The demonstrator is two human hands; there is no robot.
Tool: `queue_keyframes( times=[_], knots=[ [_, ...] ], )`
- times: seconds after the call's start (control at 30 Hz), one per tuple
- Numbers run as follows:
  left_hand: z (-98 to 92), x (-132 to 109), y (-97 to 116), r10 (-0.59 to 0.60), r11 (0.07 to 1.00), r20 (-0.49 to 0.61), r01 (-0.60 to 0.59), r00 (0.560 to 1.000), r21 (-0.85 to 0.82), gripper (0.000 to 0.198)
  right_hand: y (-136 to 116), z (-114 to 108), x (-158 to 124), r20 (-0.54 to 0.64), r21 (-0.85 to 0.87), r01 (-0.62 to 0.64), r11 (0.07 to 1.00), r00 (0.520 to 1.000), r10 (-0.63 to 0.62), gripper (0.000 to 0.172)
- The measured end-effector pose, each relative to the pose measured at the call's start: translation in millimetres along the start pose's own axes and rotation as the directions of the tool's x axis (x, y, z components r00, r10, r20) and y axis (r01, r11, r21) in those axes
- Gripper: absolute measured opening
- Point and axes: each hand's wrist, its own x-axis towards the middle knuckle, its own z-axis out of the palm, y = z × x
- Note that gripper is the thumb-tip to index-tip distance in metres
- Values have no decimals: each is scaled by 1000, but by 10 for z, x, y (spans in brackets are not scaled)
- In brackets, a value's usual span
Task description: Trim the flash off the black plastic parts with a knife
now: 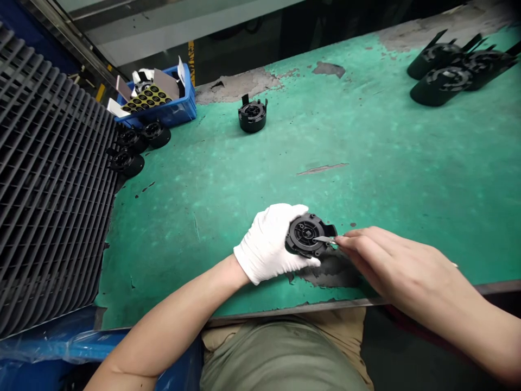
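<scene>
My left hand [273, 242], in a white glove, is wrapped round a round black plastic part [303, 234] near the table's front edge. The part's ribbed, ring-shaped face is turned up toward me, and a curved tab sticks out on its right side. My bare right hand [401, 263] pinches a small blade [324, 239] between thumb and fingers. Its flat, pointed tip lies over the part's face, right of the hub; whether it touches cannot be made out. The blade's handle end is hidden in my fingers.
One similar black part [252, 117] stands farther back on the worn green table [228, 179]. Several more [127, 162] sit at the left beside a blue bin [175, 111] holding a sticker sheet [148, 99]. Taller black housings [439, 86] stand far right. A grey slatted rack [52, 179] borders the left side.
</scene>
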Motion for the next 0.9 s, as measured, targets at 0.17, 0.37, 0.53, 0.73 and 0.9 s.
queue_keyframes(
  times=[0.17,0.37,0.53,0.73,0.9],
  knots=[
    [-18,53,-5,-33,999,54,34,998,-12,121,-82,-85,65,-20,-105,151,983,988,-154,30],
    [-31,63,17,-69,997,59,71,996,-29,120,-191,-231,148,33,-174,205,963,979,-203,37],
    [-35,45,10,-44,999,46,45,998,-11,124,-190,-310,180,66,-182,183,966,983,-174,42],
    [-34,26,33,-54,998,46,54,997,12,121,-266,-287,127,90,-149,122,981,990,-110,40],
    [-27,12,57,-83,995,32,81,996,50,121,-456,-223,49,76,-139,25,990,997,-14,40]
  ],
)
